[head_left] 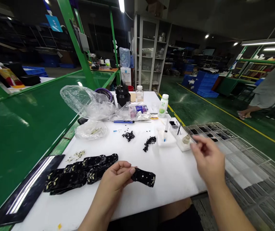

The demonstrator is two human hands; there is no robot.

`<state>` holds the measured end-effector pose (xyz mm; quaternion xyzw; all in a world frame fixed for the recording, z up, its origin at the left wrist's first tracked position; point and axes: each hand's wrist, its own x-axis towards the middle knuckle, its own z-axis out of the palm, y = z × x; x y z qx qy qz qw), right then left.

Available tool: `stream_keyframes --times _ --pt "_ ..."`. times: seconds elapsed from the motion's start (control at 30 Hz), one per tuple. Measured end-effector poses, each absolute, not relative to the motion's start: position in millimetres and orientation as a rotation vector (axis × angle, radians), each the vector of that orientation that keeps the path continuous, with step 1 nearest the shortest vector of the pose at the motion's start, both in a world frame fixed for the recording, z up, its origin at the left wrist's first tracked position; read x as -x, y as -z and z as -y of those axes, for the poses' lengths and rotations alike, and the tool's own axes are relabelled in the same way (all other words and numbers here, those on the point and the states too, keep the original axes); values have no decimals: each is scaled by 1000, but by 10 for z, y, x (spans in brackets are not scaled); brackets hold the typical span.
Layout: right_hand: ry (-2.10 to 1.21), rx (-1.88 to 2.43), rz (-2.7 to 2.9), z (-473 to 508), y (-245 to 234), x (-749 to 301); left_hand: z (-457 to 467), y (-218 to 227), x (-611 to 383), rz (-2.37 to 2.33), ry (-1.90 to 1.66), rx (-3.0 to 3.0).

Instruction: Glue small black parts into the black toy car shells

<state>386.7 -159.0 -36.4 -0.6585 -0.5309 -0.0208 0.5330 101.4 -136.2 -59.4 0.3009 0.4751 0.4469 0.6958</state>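
Note:
My left hand (120,176) pinches one end of a flat black part that looks like a toy car base (144,177), with pale spots on its face. It is held above the white table, in front of me. My right hand (208,157) is raised at the right edge of the table with thumb and fingers closed together. Whatever is between those fingers, if anything, I cannot make out. Just left of it, a small jar (186,139) sits in a white foam block (183,146). Stacked rows of similar black parts (71,179) lie left of my left hand.
Small black pieces lie in two piles (128,136) (150,143), and pale ones (76,155) near the stacks. A syringe (166,130) stands in another foam block. A compartment tray (245,160) borders the right side. Behind are plastic bags (89,106), a tumbler (123,94) and a white bottle (163,106).

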Motion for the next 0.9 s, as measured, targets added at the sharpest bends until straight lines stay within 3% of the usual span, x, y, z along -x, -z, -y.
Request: stream_keyframes --times 0.13,0.27,0.63,0.8,0.9 --pt "-603 1384 1655 1958 422 -3312 1402 525 -1151 -1012 -1021 -598" --pt "-911 1368 1475 2034 536 -3030 1442 516 -1258 -994 -1042 -611" --pt "-940 1337 1245 2045 725 -3084 1423 511 -1295 -1012 -1010 -659" --pt "-853 1369 1082 2049 767 -3195 988 399 -1395 -1558 -693 -1937" --pt "-850 1358 1026 2035 824 -3241 714 423 -1538 -1621 -510 -2264"
